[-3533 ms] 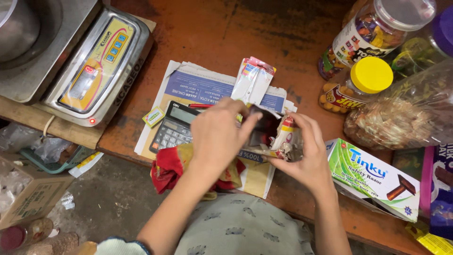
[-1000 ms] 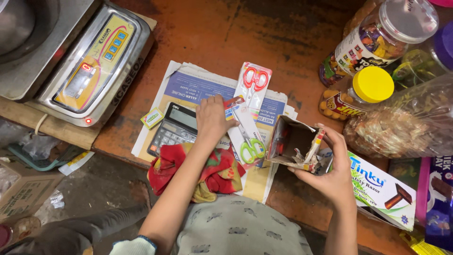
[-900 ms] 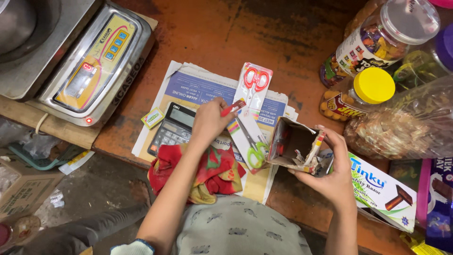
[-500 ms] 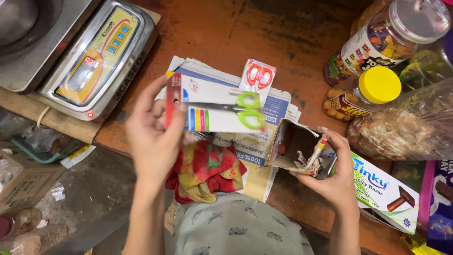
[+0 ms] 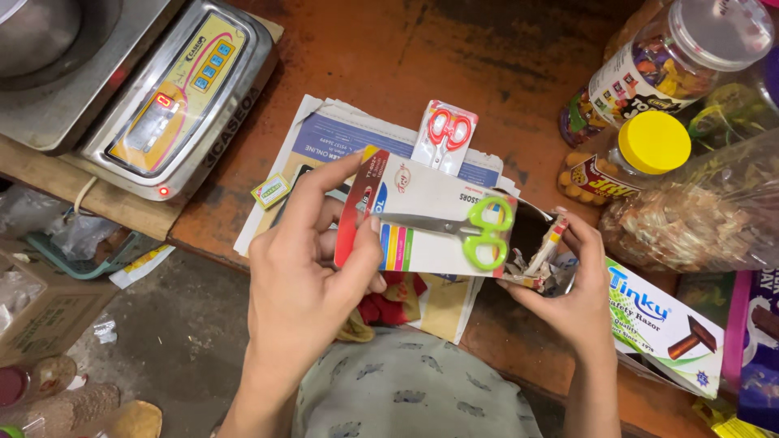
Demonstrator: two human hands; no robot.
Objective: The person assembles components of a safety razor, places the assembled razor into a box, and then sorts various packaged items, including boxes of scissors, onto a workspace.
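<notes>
Far left: steel electronic weighing scale with a yellow display panel (image 5: 174, 97) sits at the edge of the worn orange-brown surface (image 5: 389, 49), its red indicator lit. A small green-and-white packet (image 5: 271, 191) lies just right of the scale, beside a stack of folded newspaper (image 5: 341, 134).

Left hand (image 5: 304, 280): closed in a pinch, thumb on front, fingers behind, gripping the left end of a white card pack holding green-handled scissors (image 5: 442, 223). Pack is held lengthwise above the newspaper, handles toward the right. A second card pack with red-handled scissors (image 5: 445, 134) lies flat on the newspaper just behind it.

Right hand (image 5: 572, 292): closed around a small open cardboard box with torn flaps (image 5: 531, 243), mouth turned toward the scissors pack; pack's right end is at the box mouth. Contents of box unclear.

Right side: green-and-white carton (image 5: 661, 324) under the right wrist; yellow-lidded jar (image 5: 629, 158), clear plastic candy jar (image 5: 673, 61), clear bag of brown snacks (image 5: 698, 219) behind.
</notes>
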